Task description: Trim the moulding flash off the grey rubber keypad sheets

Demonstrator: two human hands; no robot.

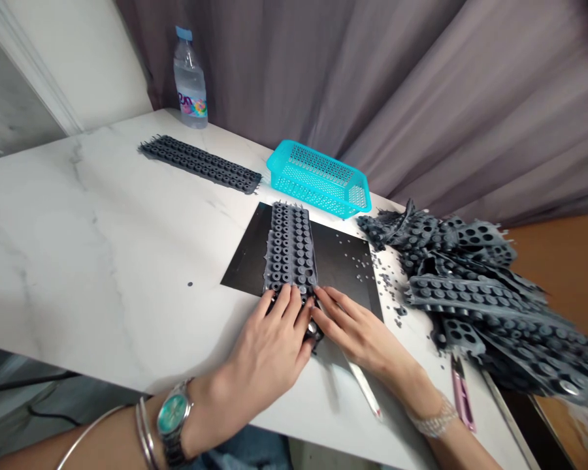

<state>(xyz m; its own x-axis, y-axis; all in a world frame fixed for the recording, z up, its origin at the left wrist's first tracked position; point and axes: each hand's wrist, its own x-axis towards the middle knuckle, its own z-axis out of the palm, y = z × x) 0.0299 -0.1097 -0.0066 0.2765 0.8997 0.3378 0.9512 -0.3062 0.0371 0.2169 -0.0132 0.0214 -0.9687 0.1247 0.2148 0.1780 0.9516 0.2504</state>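
Note:
A grey rubber strip of small rings (291,251) lies lengthwise on a black mat (340,264) on the white marble table (102,248). My left hand (269,352) rests on the strip's near end, fingers stretched over it and pressing down. My right hand (357,329) lies beside it, fingertips touching the strip's near right corner. Both hands have fingers fairly flat; whether they pinch a ring is hidden. Loose grey rings (357,264) dot the mat's right part.
A turquoise basket (318,177) stands behind the mat. Another grey strip (200,163) lies at the back left, near a water bottle (190,81). A big heap of used strips (485,294) fills the right. Pink snips (461,391) and a white tool (365,388) lie near my right wrist.

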